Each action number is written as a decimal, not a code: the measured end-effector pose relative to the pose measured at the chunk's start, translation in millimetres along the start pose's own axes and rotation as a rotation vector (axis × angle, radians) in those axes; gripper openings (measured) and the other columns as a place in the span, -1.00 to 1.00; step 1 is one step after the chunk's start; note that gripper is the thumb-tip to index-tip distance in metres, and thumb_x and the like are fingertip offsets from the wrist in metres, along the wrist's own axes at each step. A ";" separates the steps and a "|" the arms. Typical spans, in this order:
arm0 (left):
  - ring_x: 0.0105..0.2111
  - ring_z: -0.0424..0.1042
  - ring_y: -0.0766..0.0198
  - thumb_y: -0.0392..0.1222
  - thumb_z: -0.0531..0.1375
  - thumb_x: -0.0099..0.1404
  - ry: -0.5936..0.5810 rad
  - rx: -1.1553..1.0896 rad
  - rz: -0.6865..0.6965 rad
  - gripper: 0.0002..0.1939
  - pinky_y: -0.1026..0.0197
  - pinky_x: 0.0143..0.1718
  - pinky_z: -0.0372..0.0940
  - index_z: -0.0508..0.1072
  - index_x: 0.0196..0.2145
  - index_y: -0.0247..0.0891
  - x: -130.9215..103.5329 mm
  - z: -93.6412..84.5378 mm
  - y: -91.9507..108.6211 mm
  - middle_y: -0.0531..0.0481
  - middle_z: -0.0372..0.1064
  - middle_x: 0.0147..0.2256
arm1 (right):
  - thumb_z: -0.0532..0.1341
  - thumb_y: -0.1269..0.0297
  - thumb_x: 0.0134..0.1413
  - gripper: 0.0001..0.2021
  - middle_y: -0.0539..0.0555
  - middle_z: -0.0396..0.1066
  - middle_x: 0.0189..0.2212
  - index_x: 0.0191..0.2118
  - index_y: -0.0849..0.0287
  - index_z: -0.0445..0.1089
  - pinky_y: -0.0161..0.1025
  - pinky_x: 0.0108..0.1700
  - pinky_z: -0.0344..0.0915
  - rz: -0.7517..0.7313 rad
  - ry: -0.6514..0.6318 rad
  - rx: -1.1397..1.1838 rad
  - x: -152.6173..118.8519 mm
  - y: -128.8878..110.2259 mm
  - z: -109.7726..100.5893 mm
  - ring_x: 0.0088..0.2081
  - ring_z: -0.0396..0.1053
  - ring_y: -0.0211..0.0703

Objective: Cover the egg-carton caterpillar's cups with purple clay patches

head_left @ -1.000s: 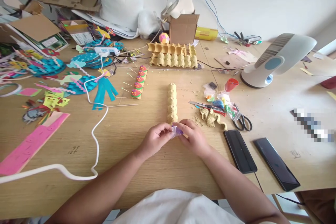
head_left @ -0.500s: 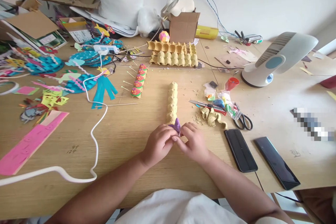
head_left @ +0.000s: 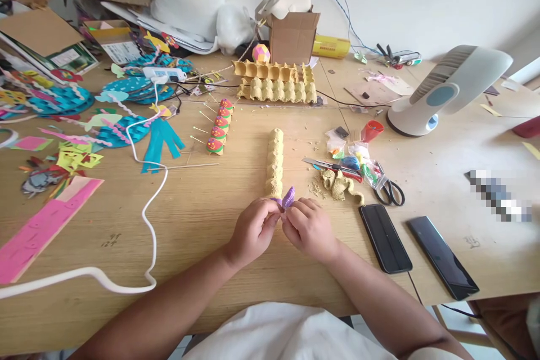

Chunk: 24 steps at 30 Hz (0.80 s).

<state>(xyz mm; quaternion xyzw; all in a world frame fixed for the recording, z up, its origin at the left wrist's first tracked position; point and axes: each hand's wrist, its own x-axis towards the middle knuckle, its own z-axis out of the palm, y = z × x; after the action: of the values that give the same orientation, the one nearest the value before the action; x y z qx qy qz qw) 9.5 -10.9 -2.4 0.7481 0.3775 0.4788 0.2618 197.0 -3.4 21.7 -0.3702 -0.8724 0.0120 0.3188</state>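
A purple packet [head_left: 288, 198] stands up between my hands, its lower part hidden by fingers. My left hand [head_left: 256, 227] is closed, with thumb and fingertips pinched on the packet's lower left side. My right hand [head_left: 310, 229] is closed too, fingers curled against its right side. Just beyond them, a bumpy strip of yellowish egg carton [head_left: 275, 162] lies lengthwise on the table, its near end close to my fingers. A row of red and green painted carton cups [head_left: 217, 133] with pins lies farther left.
To the right are a cutter [head_left: 333, 167], torn carton scraps [head_left: 338, 185], scissors [head_left: 392, 193], two phones [head_left: 386, 239] and a white fan [head_left: 439, 95]. A white cable [head_left: 147, 214] and a pink paper strip [head_left: 46, 230] lie left. Egg cartons [head_left: 282, 90] sit behind.
The purple packet now leans to the right instead of standing nearly upright. My fingers have shifted slightly around it, and the whole view has moved a little.
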 end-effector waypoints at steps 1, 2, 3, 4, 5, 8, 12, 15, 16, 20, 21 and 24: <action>-0.14 0.49 0.22 -0.35 0.15 0.46 -0.002 -0.008 -0.025 -0.89 0.18 -0.05 0.37 0.42 -0.15 -0.18 -1.0 0.7 -0.5 -0.05 0.50 -0.20 | 0.16 0.42 0.32 -0.78 0.03 0.37 -0.50 -0.41 0.11 0.25 -0.18 -0.30 0.09 -0.003 0.005 -0.006 -0.1 0.0 0.4 -0.41 0.21 -0.12; -0.14 0.50 0.22 -0.33 0.14 0.47 0.005 -0.015 -0.056 -0.90 0.18 -0.06 0.37 0.42 -0.15 -0.18 -1.9 1.2 -1.1 -0.06 0.51 -0.19 | 0.16 0.42 0.30 -0.77 0.02 0.37 -0.51 -0.42 0.11 0.25 -0.18 -0.31 0.09 -0.007 0.011 -0.012 -0.3 0.0 0.9 -0.41 0.21 -0.12; -0.13 0.51 0.22 -0.32 0.14 0.48 0.019 -0.020 -0.091 -0.91 0.18 -0.06 0.38 0.42 -0.15 -0.18 -2.6 1.4 -1.8 -0.07 0.52 -0.17 | 0.17 0.43 0.29 -0.77 0.02 0.36 -0.52 -0.43 0.11 0.24 -0.18 -0.31 0.09 -0.011 0.018 -0.016 -0.6 0.1 1.4 -0.42 0.21 -0.13; -0.13 0.52 0.21 -0.30 0.14 0.48 0.038 -0.022 -0.127 -0.93 0.18 -0.06 0.38 0.42 -0.14 -0.18 -3.1 1.5 -2.5 -0.08 0.53 -0.15 | 0.18 0.43 0.29 -0.76 0.01 0.36 -0.53 -0.44 0.10 0.24 -0.18 -0.32 0.08 -0.016 0.024 -0.019 -0.8 0.3 1.9 -0.43 0.22 -0.13; -0.12 0.53 0.21 -0.28 0.14 0.49 0.056 -0.024 -0.159 -0.94 0.18 -0.07 0.38 0.42 -0.14 -0.19 -3.3 1.3 -3.1 -0.09 0.54 -0.14 | 0.18 0.43 0.28 -0.75 0.01 0.35 -0.54 -0.45 0.10 0.24 -0.18 -0.32 0.08 -0.022 0.030 -0.019 -1.1 0.7 2.2 -0.43 0.22 -0.14; -0.10 0.54 0.21 -0.21 0.14 0.50 0.065 -0.055 -0.230 -0.94 0.19 -0.08 0.38 0.41 -0.14 -0.19 -2.8 0.3 -4.3 -0.09 0.55 -0.12 | 0.21 0.37 0.32 -0.76 0.02 0.36 -0.52 -0.42 0.10 0.27 -0.17 -0.30 0.13 -0.011 0.081 0.009 -1.7 3.8 1.3 -0.41 0.26 -0.13; -0.28 0.49 0.28 -0.07 0.14 0.51 0.041 -0.223 -0.331 -0.83 0.25 -0.24 0.34 0.37 -0.21 -0.20 -0.1 -0.4 -4.3 0.00 0.50 -0.27 | 0.28 -0.10 0.28 -0.55 0.30 0.48 -0.09 0.01 0.20 0.39 0.04 0.02 0.32 0.048 0.206 0.120 -0.7 16.1 -2.5 -0.04 0.41 0.13; -0.38 0.42 0.32 0.00 0.16 0.49 0.039 -0.337 -0.383 -0.77 0.28 -0.34 0.30 0.35 -0.24 -0.20 2.8 -0.8 -3.7 0.05 0.43 -0.35 | 0.29 -0.18 0.22 -0.36 0.31 0.48 0.05 0.23 0.14 0.29 0.10 0.10 0.35 -0.012 0.033 0.194 -0.1 27.8 -2.7 0.09 0.42 0.19; -0.40 0.40 0.33 0.01 0.18 0.48 0.046 -0.353 -0.392 -0.76 0.29 -0.35 0.29 0.35 -0.25 -0.20 3.7 -1.1 -3.7 0.06 0.42 -0.36 | 0.28 -0.11 0.28 -0.44 0.26 0.51 -0.02 0.23 0.12 0.30 0.05 0.05 0.38 -0.015 -0.009 0.210 -0.3 30.7 -2.0 0.02 0.46 0.13; -0.41 0.40 0.34 -0.03 0.21 0.46 0.097 -0.333 -0.427 -0.78 0.29 -0.34 0.29 0.37 -0.27 -0.20 5.1 -2.7 -7.0 0.06 0.41 -0.39 | 0.23 0.03 0.37 -0.61 0.18 0.54 -0.18 0.17 0.11 0.35 -0.07 -0.11 0.42 -0.016 -0.046 0.275 -2.3 34.7 2.9 -0.17 0.50 0.00; -0.40 0.40 0.33 -0.04 0.21 0.46 0.108 -0.316 -0.429 -0.79 0.29 -0.34 0.29 0.37 -0.27 -0.21 4.8 -3.1 -8.6 0.06 0.42 -0.38 | 0.24 0.03 0.37 -0.62 0.18 0.53 -0.18 0.15 0.11 0.36 -0.08 -0.12 0.42 -0.020 -0.033 0.308 -2.8 34.4 4.0 -0.18 0.50 -0.01; -0.37 0.44 0.32 -0.09 0.25 0.44 0.139 -0.249 -0.408 -0.85 0.29 -0.32 0.32 0.41 -0.22 -0.21 4.4 -4.9 -12.7 0.03 0.46 -0.35 | 0.25 0.01 0.36 -0.64 0.15 0.51 -0.24 0.10 0.12 0.39 -0.13 -0.18 0.42 0.017 0.012 0.405 -3.2 32.6 6.0 -0.23 0.47 -0.06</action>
<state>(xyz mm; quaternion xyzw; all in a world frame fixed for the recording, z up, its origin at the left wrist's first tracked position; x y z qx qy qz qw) 2.1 0.2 -7.7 0.5838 0.4757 0.5091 0.4167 216.1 19.4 6.8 -0.3061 -0.8471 0.1877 0.3917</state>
